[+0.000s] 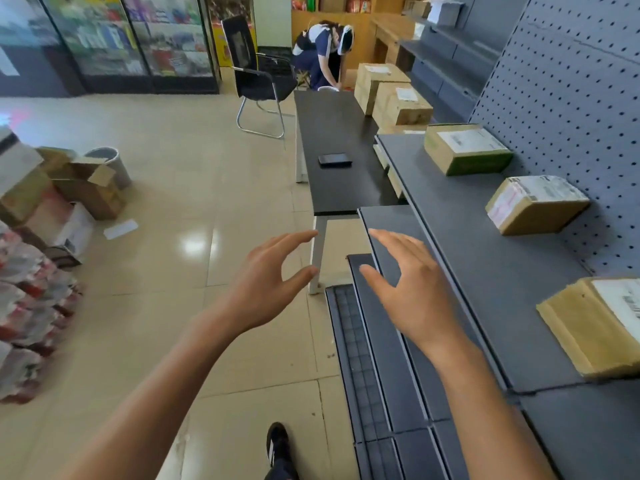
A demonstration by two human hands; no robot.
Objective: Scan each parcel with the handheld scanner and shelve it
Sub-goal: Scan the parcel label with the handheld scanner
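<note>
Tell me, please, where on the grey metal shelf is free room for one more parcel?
The grey metal shelf is bare between the taped middle cardboard parcel and the flat near cardboard parcel, and along its front edge. The black table holds only a small black device; its far right corner is crowded with boxes.

Both bare forearms reach forward from the bottom of the view, side by side; the left hand (266, 285) hangs over the floor just left of the shelf's (485, 306) front edge, thumb and fingers (298, 237) spread in a loose open curve, holding nothing; the right hand (412, 289) hovers over the front edge of that shelf, palm turned inward toward the left hand, fingers relaxed and parted, thumb out, also empty; the two hands face each other, apart; one dark shoe (278, 445) shows below, left of the shelf's base.
</note>
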